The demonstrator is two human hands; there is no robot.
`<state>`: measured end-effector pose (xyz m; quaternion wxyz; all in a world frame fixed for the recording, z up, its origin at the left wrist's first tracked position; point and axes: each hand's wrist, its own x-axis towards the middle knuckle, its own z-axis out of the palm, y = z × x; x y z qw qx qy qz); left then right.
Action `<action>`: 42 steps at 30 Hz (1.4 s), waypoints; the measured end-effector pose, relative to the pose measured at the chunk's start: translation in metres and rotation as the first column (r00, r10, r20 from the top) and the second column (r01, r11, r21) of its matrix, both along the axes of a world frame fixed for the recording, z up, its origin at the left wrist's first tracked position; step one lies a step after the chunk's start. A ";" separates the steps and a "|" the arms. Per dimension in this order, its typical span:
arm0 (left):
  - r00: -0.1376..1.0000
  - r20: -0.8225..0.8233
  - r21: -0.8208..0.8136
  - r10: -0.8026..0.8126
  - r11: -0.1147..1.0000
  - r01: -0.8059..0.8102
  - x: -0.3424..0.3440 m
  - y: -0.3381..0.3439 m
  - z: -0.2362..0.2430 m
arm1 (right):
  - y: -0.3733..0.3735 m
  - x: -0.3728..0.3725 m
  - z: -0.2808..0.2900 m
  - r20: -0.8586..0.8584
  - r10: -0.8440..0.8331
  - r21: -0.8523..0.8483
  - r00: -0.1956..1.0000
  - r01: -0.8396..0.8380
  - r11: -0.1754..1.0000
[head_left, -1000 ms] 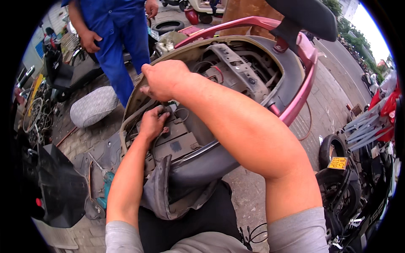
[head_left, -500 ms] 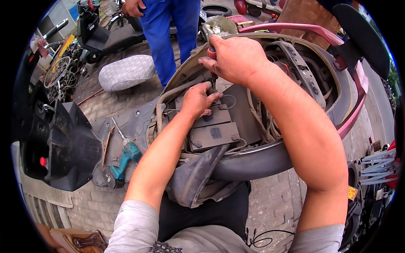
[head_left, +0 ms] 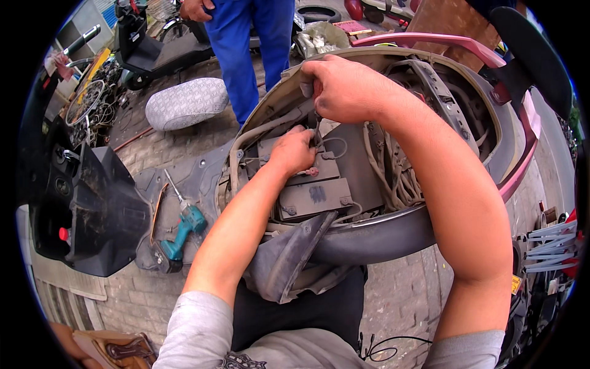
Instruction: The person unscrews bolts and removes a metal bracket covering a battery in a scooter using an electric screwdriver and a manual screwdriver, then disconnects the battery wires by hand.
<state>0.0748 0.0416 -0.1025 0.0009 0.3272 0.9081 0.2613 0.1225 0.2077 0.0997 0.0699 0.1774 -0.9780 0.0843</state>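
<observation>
My right hand (head_left: pixel 344 89) is closed round the handle of an upright screwdriver (head_left: pixel 318 123), mostly hidden by the palm and fingers. Its dark shaft points down into the open body of a scooter (head_left: pixel 375 243). At the lower end of the shaft, my left hand (head_left: pixel 294 150) rests over the rear grey batteries, fingers pinched together; what they grip is hidden. A dusty battery (head_left: pixel 335 192) sits nearer to me, with a thin cable at its right corner. Just right of my left fingers a light wire loop (head_left: pixel 335 147) curves over a battery.
Left of the batteries, a teal cordless drill (head_left: pixel 187 230) lies on the scooter's footboard beside a thin orange-brown strip (head_left: pixel 158 212). Bundled cables (head_left: pixel 393 166) run right of the batteries. A person in blue trousers (head_left: pixel 246 55) stands beyond, near a patterned grey seat (head_left: pixel 187 103).
My right hand has turned round the screwdriver handle, covering the red part that showed before. My left fingers have drawn closer together at the shaft's lower end.
</observation>
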 end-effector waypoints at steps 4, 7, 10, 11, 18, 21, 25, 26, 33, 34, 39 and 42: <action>1.000 -0.011 -0.036 -0.017 0.999 0.016 -0.004 -0.009 -0.011 | -0.022 0.008 0.012 0.024 -0.470 0.189 0.882 0.458 0.869; 1.000 -0.007 -0.045 0.002 0.999 -0.002 -0.001 -0.005 -0.012 | -0.005 -0.002 0.005 0.024 -0.140 0.166 0.990 0.134 0.977; 0.999 0.032 -0.069 0.028 0.997 -0.026 0.000 -0.003 -0.002 | -0.009 0.003 0.003 0.025 -0.275 0.109 0.961 0.271 0.956; 0.998 0.047 -0.081 0.042 0.996 -0.038 0.002 -0.005 0.001 | -0.017 0.006 0.008 0.055 -0.393 0.162 0.918 0.380 0.911; 0.999 -0.048 -0.080 -0.006 0.997 0.002 0.004 0.002 -0.018 | -0.017 0.015 0.009 -0.028 -0.178 0.067 0.984 0.180 0.981; 0.998 -0.059 -0.016 0.008 1.000 -0.009 0.004 -0.001 -0.014 | -0.015 0.015 0.018 -0.087 -0.159 0.111 0.983 0.168 0.979; 0.993 0.101 0.281 0.056 0.956 -0.083 0.007 0.000 -0.006 | -0.020 0.021 0.032 -0.129 -0.171 -0.033 0.977 0.168 0.985; 0.948 0.307 0.352 0.086 0.915 -0.197 0.006 0.003 -0.003 | -0.019 0.023 0.034 -0.171 -0.185 -0.046 0.968 0.180 0.983; 0.710 0.703 0.436 -0.047 0.817 -0.377 -0.022 -0.004 -0.038 | -0.009 0.025 0.052 -0.222 -0.343 -0.085 0.913 0.333 0.939; 0.789 0.614 0.416 -0.025 0.860 -0.296 -0.021 -0.001 -0.035 | -0.005 0.027 0.051 -0.159 -0.366 -0.063 0.917 0.361 0.930; 0.994 0.092 0.153 0.061 0.985 -0.075 -0.002 0.001 -0.019 | 0.008 0.018 0.029 0.038 -0.342 0.131 0.939 0.335 0.933; 0.965 0.245 0.147 0.092 0.980 -0.131 0.000 0.000 -0.011 | 0.005 0.013 0.020 0.065 -0.309 0.155 0.949 0.296 0.942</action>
